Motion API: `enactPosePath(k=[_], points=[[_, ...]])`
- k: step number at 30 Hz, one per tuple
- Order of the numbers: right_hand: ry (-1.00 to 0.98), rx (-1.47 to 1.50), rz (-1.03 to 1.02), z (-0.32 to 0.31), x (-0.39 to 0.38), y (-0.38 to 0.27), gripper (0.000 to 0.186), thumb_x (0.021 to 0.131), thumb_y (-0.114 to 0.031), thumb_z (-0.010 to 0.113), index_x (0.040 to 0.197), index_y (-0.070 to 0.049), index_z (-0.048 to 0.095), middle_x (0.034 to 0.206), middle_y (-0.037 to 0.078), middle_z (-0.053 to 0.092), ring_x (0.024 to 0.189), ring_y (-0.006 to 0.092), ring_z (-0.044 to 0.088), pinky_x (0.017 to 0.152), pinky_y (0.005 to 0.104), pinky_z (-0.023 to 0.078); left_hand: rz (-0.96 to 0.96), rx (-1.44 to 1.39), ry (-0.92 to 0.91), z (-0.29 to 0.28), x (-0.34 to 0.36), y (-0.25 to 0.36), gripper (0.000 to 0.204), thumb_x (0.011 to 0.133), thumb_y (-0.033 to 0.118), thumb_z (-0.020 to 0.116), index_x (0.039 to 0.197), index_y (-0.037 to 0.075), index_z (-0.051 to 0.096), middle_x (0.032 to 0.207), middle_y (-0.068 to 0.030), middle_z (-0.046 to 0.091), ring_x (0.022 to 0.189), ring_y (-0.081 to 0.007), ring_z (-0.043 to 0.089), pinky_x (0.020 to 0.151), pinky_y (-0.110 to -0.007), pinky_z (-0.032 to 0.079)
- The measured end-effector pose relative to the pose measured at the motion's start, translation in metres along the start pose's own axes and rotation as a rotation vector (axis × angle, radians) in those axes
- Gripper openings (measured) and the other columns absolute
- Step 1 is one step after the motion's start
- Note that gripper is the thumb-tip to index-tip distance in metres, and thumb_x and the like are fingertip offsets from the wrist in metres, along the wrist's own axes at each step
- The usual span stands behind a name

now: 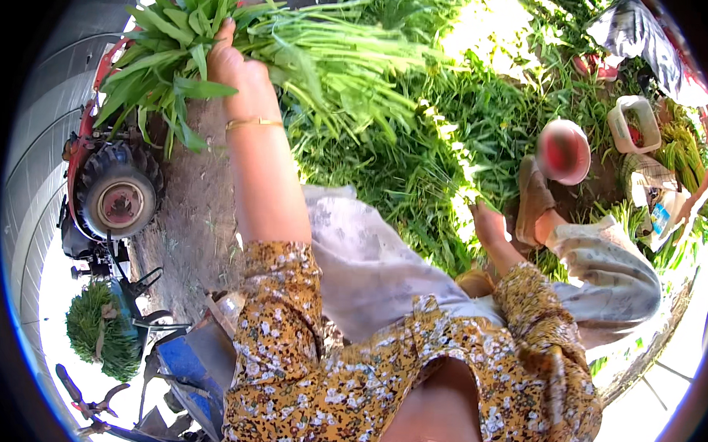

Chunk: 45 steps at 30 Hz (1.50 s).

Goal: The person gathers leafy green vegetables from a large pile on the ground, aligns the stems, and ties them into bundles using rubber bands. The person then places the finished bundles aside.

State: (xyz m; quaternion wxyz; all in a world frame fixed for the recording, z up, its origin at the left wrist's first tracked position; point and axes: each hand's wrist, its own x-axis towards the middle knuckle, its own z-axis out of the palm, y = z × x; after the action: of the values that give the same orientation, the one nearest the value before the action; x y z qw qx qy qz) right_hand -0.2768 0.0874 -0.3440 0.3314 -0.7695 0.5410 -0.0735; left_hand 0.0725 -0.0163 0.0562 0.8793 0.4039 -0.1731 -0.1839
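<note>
Under leafy bunch (219,53), left hand (238,69) fingers hidden; right hand (486,223) half-buried in greens (418,169).

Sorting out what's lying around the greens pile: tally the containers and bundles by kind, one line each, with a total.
Bunch of leafy greens held up in the left hand: 1
Tied green bundle by the tractor: 1
Pink round bowl: 1
White rectangular tub: 1
Total: 4

The right hand reaches into the greens on the ground.
</note>
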Motion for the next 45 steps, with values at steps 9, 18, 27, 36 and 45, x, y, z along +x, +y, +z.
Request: enactPosePath(k=[9, 18, 27, 36, 45], points=[[0.31, 0.324, -0.345, -0.067, 0.095, -0.181, 0.017, 0.089, -0.023, 0.047, 0.094, -0.007, 0.05, 0.071, 0.015, 0.058, 0.064, 0.0375, 0.056, 0.056, 0.0443, 0.046, -0.115, 0.075, 0.021, -0.007, -0.008, -0.041, 0.031, 0.075, 0.005, 0.065, 0.105, 0.006, 0.058, 0.103, -0.0061, 0.059, 0.087, -0.0229, 0.057, 0.08, -0.043, 0.049], [0.003, 0.073, -0.151, -0.04, 0.009, -0.056, 0.022, 0.089, -0.028, 0.05, 0.087, -0.006, 0.05, 0.069, 0.017, 0.059, 0.063, 0.0361, 0.057, 0.055, 0.0445, 0.043, -0.103, 0.047, 0.251, -0.023, 0.029, -0.03, 0.028, 0.073, -0.003, 0.065, 0.1, 0.002, 0.06, 0.103, -0.0111, 0.061, 0.086, -0.0277, 0.061, 0.081, -0.046, 0.051], [0.058, 0.199, 0.058, -0.047, 0.092, -0.053, 0.032, 0.09, -0.035, 0.04, 0.101, -0.009, 0.056, 0.076, 0.02, 0.06, 0.071, 0.039, 0.056, 0.064, 0.0454, 0.042, -0.257, 0.001, 0.062, -0.027, 0.044, -0.04, 0.028, 0.075, 0.003, 0.064, 0.103, 0.005, 0.061, 0.105, -0.0105, 0.062, 0.091, -0.028, 0.06, 0.086, -0.046, 0.048], [0.406, 0.325, -0.557, -0.061, 0.052, -0.145, 0.013, 0.084, -0.019, 0.057, 0.084, -0.009, 0.05, 0.07, 0.009, 0.058, 0.063, 0.0298, 0.058, 0.053, 0.0389, 0.047, -0.227, 0.008, 0.259, -0.041, 0.053, -0.037, 0.031, 0.073, 0.004, 0.067, 0.104, 0.003, 0.059, 0.104, -0.0096, 0.061, 0.085, -0.0255, 0.061, 0.081, -0.042, 0.05], [-0.165, -0.112, -0.011, -0.019, 0.048, -0.015, 0.028, 0.088, -0.031, 0.046, 0.103, -0.014, 0.062, 0.093, 0.012, 0.063, 0.085, 0.0288, 0.062, 0.066, 0.0409, 0.047, -0.173, 0.013, -0.112, -0.047, 0.023, 0.029, 0.035, 0.079, 0.022, 0.06, 0.109, 0.005, 0.057, 0.105, -0.0094, 0.061, 0.094, -0.0259, 0.059, 0.083, -0.044, 0.048]])
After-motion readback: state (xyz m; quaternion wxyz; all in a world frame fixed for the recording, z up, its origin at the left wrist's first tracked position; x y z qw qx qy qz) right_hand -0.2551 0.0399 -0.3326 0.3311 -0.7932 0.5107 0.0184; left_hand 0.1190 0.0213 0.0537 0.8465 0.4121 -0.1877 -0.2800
